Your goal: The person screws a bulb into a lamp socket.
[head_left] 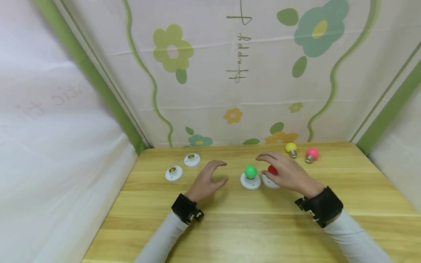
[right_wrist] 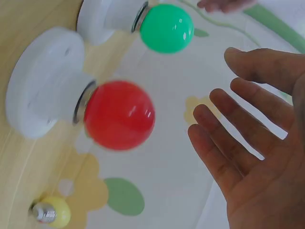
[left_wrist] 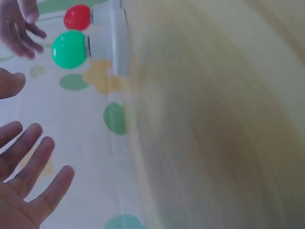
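A green bulb (head_left: 250,171) stands upright in a round white lamp holder (head_left: 250,183) near the middle of the table. Just right of it, a red bulb (right_wrist: 120,115) sits in a second white lamp holder (right_wrist: 45,83). My right hand (head_left: 289,173) hovers over the red bulb with fingers spread and apart from it, partly hiding it in the head view. To the left of the green bulb, my left hand (head_left: 207,180) is held above the table, fingers loosely bent and thumb apart, with nothing in it.
Two white lamp holders without bulbs, one nearer (head_left: 173,173) and one farther (head_left: 192,159), lie on the left of the wooden table (head_left: 230,233). A yellow bulb (head_left: 291,148) and a pink bulb (head_left: 312,153) lie at the back right. A printed curtain (head_left: 204,95) rises behind the table.
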Motion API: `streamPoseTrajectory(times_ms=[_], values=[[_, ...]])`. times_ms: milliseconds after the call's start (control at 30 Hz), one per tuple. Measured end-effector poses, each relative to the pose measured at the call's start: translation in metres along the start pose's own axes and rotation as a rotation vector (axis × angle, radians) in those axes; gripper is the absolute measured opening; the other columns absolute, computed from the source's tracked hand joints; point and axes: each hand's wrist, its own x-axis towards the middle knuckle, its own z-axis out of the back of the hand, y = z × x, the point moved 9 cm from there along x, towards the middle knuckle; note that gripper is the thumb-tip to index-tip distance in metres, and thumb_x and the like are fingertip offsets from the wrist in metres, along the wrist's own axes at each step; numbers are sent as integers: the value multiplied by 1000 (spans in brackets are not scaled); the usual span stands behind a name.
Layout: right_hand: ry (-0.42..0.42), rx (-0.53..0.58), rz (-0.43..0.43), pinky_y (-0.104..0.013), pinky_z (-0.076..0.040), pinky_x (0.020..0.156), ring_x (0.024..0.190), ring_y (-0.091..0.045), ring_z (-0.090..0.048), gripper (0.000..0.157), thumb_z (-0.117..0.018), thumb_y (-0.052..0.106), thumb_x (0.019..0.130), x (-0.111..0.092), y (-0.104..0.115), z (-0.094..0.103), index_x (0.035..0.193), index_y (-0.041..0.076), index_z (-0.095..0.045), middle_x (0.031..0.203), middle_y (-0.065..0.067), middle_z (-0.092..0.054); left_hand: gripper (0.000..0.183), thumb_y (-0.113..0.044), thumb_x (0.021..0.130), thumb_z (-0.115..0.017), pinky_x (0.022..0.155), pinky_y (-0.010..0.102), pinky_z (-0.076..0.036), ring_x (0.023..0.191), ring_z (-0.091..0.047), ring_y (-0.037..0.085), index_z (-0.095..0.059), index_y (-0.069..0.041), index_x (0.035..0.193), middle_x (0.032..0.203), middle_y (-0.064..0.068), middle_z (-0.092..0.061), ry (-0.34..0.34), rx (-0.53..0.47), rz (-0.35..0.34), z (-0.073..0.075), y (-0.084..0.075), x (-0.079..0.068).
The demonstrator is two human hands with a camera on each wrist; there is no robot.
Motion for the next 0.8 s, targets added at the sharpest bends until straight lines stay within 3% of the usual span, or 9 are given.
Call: streamPoseTrajectory(times_ms=[267,500,667,800], values=[[-87,-18,-33,-41,-56,69,107,-26,-58,40,-75,15,80,-12,-23,15,119,12,-64,122,-6,-61,48,-36,92,-65,102,39,-44,124,-45,15,-53,-11,131,131,0,-53,-66,52,20,27,26,-17],[-116,-36,-93,-44,-56,76,108,-23,-58,40,-77,15,78,-23,-47,24,116,14,-66,119,-4,-63,45,-27,89,-70,105,45,-39,123,-45,23,-55,-11,129,128,5,-56,-145,88,19,55,47,-29],[-135,-38,-137,-46,-55,75,98,-25,-62,37,-76,12,80,-36,-66,29,115,11,-66,116,-6,-63,43,-24,88,-72,107,48,-36,126,-43,29,-57,-13,127,129,9,-56,-182,96,39,68,62,-35],[-138,-33,-178,-45,-55,74,95,-25,-62,34,-75,9,81,-47,-82,31,114,10,-67,112,-6,-64,44,-22,87,-73,103,47,-40,124,-43,26,-58,-11,127,132,11,-55,-196,104,67,76,74,-40]])
